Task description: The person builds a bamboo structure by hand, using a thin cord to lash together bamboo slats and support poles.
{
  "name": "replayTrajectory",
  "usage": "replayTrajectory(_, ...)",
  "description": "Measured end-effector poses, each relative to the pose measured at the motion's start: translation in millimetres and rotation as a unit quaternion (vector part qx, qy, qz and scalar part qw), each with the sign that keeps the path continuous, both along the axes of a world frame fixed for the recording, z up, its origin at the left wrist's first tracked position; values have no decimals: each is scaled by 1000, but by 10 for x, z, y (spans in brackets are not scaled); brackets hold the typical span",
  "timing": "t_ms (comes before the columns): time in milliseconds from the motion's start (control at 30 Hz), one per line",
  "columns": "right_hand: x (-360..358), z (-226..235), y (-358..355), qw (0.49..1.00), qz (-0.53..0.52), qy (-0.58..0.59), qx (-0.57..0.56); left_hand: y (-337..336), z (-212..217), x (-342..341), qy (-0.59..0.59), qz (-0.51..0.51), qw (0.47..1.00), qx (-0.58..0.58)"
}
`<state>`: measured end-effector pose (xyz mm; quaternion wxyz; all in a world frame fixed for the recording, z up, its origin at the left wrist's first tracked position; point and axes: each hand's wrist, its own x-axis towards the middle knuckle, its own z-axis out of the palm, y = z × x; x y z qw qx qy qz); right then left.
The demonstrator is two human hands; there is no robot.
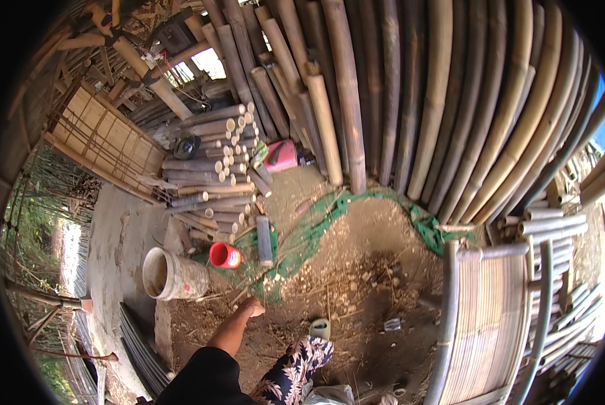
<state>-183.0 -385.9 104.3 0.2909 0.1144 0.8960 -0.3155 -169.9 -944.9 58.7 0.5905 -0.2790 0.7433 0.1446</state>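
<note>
Green net [319, 221] lies just past the left hand [252, 308]; can't tell if its fingers spread or pinch

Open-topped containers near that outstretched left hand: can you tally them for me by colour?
White bucket: 1
Red tub: 1
Total: 2, both to the left of the left hand in the picture

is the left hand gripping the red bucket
No, the left hand is apart from the red bucket, which sits beside the larger white bucket.
</note>
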Motion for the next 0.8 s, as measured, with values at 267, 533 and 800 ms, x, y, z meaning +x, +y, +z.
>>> replayTrajectory(267,-1708,828,-1290,1000,-16,-22,3,-429,1757,-4033,549,183,815,-28)
replayTrajectory(533,-3426,616,-2289,999,-26,-43,20,-2783,2062,-7673,721,198,651,-131)
replayTrajectory(800,-3722,845,-2341,990,-100,-81,56,-3956,2106,-8975,597,55,786,-154)
